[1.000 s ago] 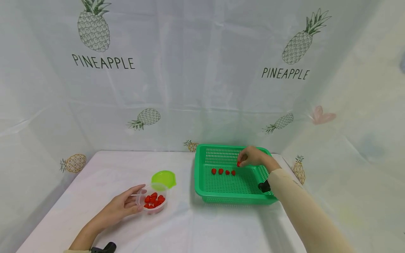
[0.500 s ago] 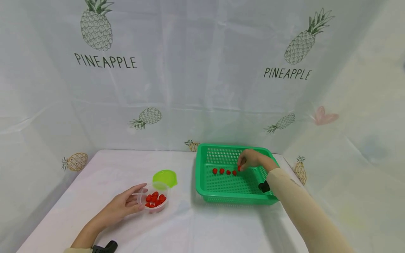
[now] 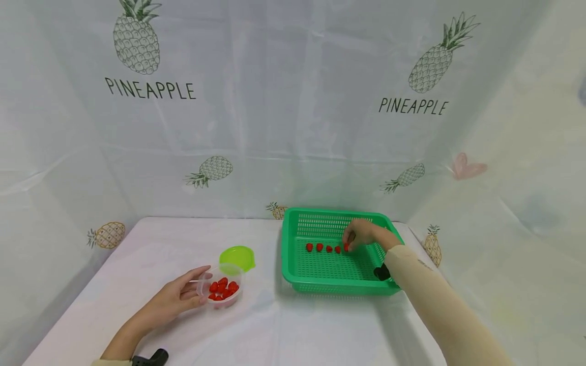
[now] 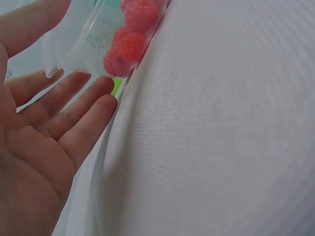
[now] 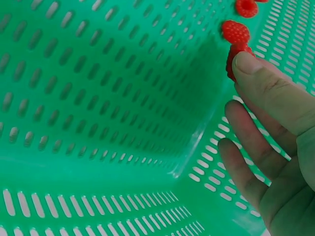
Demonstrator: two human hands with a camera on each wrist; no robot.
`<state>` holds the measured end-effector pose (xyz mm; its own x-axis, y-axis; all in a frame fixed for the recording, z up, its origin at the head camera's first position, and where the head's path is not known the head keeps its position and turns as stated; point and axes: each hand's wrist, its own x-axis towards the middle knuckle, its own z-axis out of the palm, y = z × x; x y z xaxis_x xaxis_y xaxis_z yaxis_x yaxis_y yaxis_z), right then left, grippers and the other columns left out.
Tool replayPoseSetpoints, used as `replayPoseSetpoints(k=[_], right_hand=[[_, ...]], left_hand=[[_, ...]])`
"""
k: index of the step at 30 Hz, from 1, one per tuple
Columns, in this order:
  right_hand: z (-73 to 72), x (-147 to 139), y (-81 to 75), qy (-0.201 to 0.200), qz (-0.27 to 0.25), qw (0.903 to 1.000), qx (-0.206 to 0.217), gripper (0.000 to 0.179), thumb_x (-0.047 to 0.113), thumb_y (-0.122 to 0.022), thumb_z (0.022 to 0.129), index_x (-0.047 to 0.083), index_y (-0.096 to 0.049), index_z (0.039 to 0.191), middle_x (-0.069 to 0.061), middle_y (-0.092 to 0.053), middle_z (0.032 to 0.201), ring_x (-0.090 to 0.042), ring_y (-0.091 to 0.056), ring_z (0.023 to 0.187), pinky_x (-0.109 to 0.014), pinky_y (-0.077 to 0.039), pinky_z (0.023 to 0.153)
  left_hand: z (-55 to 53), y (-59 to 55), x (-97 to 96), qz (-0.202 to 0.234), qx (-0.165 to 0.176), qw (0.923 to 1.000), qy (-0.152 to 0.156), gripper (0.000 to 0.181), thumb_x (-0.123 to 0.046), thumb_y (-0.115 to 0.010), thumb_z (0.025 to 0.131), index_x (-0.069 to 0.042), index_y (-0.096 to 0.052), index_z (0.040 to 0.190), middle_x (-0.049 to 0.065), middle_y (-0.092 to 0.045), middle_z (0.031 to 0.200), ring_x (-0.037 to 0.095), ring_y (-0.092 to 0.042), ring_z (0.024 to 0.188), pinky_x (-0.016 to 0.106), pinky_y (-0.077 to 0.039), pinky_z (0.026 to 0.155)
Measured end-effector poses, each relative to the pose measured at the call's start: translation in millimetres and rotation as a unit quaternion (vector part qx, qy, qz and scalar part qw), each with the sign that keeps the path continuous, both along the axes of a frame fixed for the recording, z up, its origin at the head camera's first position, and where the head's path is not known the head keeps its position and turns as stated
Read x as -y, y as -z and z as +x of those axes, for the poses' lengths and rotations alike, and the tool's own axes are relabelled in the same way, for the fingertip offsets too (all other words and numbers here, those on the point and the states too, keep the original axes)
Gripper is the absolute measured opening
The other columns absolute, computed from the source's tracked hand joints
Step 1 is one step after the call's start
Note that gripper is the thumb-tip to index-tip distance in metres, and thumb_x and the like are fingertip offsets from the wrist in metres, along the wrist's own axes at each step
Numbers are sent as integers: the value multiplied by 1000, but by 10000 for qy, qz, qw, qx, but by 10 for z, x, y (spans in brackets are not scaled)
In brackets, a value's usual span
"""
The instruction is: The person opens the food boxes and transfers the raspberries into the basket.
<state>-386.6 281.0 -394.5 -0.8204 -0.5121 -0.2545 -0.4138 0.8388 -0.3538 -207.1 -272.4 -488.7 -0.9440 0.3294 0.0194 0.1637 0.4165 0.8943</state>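
Note:
A clear plastic tub (image 3: pixel 239 279) holding several red raspberries (image 3: pixel 227 293) stands on the left of the table. My left hand (image 3: pixel 171 302) holds it loosely from its left side, thumb in front and fingers behind; the left wrist view shows those fingers (image 4: pixel 81 142) nearly straight. Inside the green basket (image 3: pixel 320 288), my right hand (image 3: pixel 363 232) pinches a raspberry (image 5: pixel 236 56) between thumb and forefinger. That berry is low, at the right end of a row of raspberries (image 3: pixel 319 247) on the basket floor. In the right wrist view it is close beside the last berry (image 5: pixel 235 32).
Behind the tub lies a bright green lid (image 3: pixel 241 256), partly seen through the tub's wall. The basket's slotted walls (image 5: pixel 74 88) rise around the right hand. A pineapple-printed sheet (image 3: pixel 274 127) hangs behind the white-covered table (image 3: pixel 256 335).
My right hand has lowered the pinched raspberry to the basket floor, at the right end of the row. The left hand and the tub have stayed in place.

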Motion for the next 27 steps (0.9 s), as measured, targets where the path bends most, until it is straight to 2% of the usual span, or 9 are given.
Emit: replayPoseSetpoints(k=[5,13,22,27], right_hand=[[8,8,27,46,57,10000,17,18,6,-86,89,9,-79,105,-2,-75,101,-14,-69,90,-33,-61,79],[2,49,76,96,197,9998,18,17,5,-86,89,10,-79,104,-1,-74,101,-13,-68,91,-33,-61,80],[18,84,49,211,265,9993,139,20,0,-83,89,12,-79,105,-1,-74,104,-17,-68,95,-36,-61,81],[41,71,-49,-63,308,9995,33,18,6,-81,93,12,-79,110,-1,-74,109,-19,-68,101,-37,-61,83]], left_hand=[[-21,0,-3,16,-17,10000,22,82,-27,-82,96,-11,-39,163,23,-52,156,45,-56,138,11,-52,98],[-7,-6,-16,-54,62,9999,-87,81,-28,-82,95,-13,-40,163,22,-51,157,44,-56,139,21,-56,101],[27,-10,-12,76,70,9999,12,81,-26,-81,97,-12,-38,164,22,-51,157,43,-55,139,10,-51,98],[27,-14,-9,34,83,10000,-32,81,-26,-81,96,-13,-38,164,21,-51,157,42,-56,139,11,-51,98]])
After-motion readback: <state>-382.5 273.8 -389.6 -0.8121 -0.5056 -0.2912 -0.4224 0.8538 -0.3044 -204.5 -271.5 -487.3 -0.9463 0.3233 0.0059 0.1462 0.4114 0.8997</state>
